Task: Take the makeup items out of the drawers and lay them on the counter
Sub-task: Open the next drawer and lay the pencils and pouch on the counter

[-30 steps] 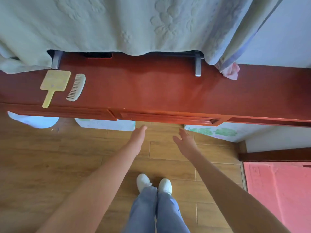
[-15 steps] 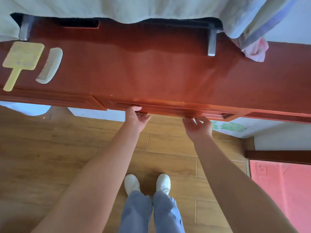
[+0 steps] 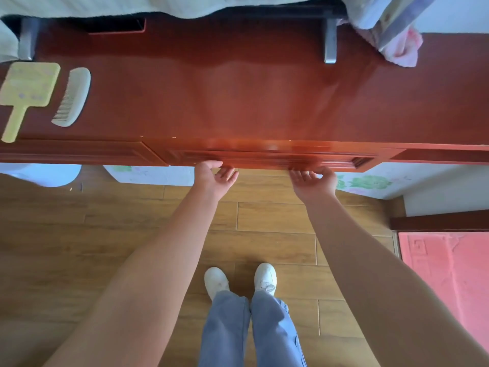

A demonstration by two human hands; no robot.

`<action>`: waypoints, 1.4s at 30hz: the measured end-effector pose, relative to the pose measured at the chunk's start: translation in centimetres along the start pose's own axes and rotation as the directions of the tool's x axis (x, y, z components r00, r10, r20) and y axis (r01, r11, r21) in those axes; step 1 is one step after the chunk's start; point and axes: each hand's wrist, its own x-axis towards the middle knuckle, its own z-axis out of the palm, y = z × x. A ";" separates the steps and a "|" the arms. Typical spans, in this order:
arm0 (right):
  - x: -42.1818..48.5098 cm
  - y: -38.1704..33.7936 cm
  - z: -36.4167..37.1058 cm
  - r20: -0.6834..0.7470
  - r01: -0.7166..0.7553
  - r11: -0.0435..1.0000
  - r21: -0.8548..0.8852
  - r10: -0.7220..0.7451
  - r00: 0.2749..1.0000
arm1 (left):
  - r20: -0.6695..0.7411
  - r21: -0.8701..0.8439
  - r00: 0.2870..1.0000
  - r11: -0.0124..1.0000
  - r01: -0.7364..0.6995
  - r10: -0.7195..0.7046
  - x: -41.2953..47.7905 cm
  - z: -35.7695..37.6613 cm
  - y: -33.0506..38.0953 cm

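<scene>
I see a bench [image 3: 238, 102] of reddish-brown wood, lacquered glossy and throwing back light, with the same shiny finish on its moulded drawer front [image 3: 264, 157]. The comb [image 3: 71, 98] and the yellow-green paddle [image 3: 26, 88] look like smooth, matt plastic. Pale embossed cloth [image 3: 105, 6] hangs behind. Two brackets [image 3: 330, 41] seem brushed grey metal. The floor [image 3: 79, 221] is matt wood-grain plank; the mat [image 3: 449, 274] is coarse pink pile.

Drawer [image 3: 267, 157]: red-brown wood w/ raised panel front, center of the desk's front edge, shut or nearly so, no contents visible. Counter [image 3: 238, 102]: glossy red-brown top, running 9 to 3 o'clock. Yellow paddle brush [image 3: 22, 92] flat at far 9 o'clock, handle toward 6. Pale comb [image 3: 71, 98] just beside it at its 3 o'clock, teeth toward the brush.
</scene>
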 end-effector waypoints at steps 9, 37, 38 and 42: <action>-2.2 1.4 -3.5 -0.049 0.006 1.000 -0.009 -0.007 0.999 | -0.056 -0.058 0.998 0.998 0.016 -0.020 -1.5 -3.6 -1.9; -15.3 4.0 -17.0 -0.067 -0.086 0.313 -0.946 0.072 0.995 | -0.158 0.796 0.986 0.582 0.164 -0.061 -12.6 -17.7 -8.1; -15.9 4.1 -16.6 -0.091 -0.130 0.299 -0.945 0.139 0.986 | -0.131 0.910 0.991 0.391 0.136 -0.038 -13.5 -17.5 -7.6; -19.9 4.1 -13.2 -0.037 -0.031 -0.025 -0.999 0.259 0.965 | 0.142 0.971 0.973 -0.166 -0.173 -0.183 -18.3 -15.9 -5.1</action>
